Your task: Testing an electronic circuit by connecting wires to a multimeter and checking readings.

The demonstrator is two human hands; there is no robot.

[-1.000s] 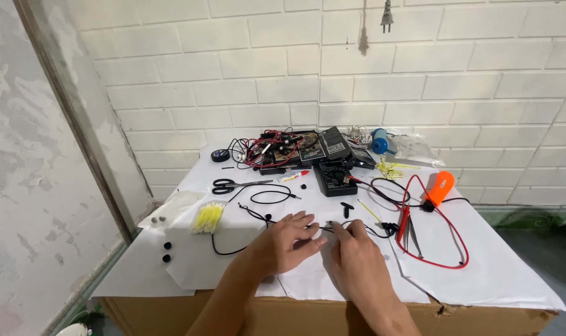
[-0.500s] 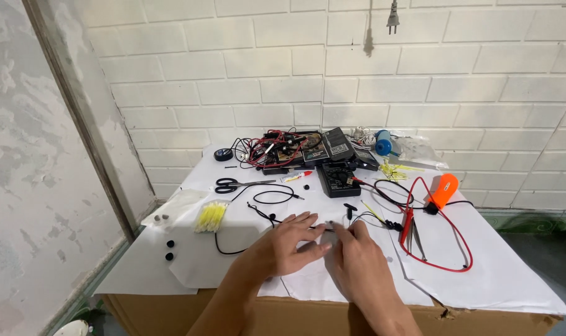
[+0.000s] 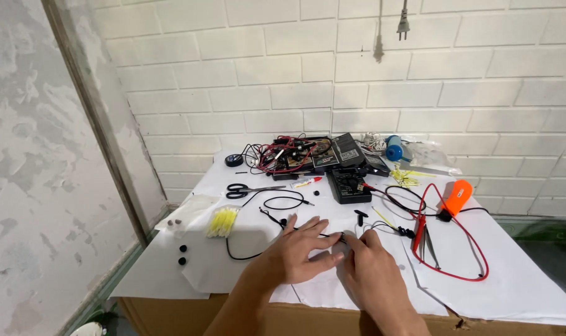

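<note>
My left hand (image 3: 293, 253) lies flat on the white sheet (image 3: 519, 280), its fingers stretched to the right and pressing on a thin black wire (image 3: 252, 254). My right hand (image 3: 371, 269) meets it from the right and pinches a small dark part (image 3: 342, 238) at the wire's end between thumb and forefinger. The wire loops back to the left under my left hand. Both hands rest near the table's front edge.
Behind the hands lie black scissors (image 3: 245, 190), a black multimeter (image 3: 349, 185), a tangle of red and black leads (image 3: 283, 152), an orange tool (image 3: 455, 197) with a red cable, tweezers (image 3: 427, 242), a yellow bundle (image 3: 223, 221) and small black knobs (image 3: 182, 254). A brick wall stands behind.
The hands have stayed together on the wire, with only small finger shifts. The head camera has moved slightly.
</note>
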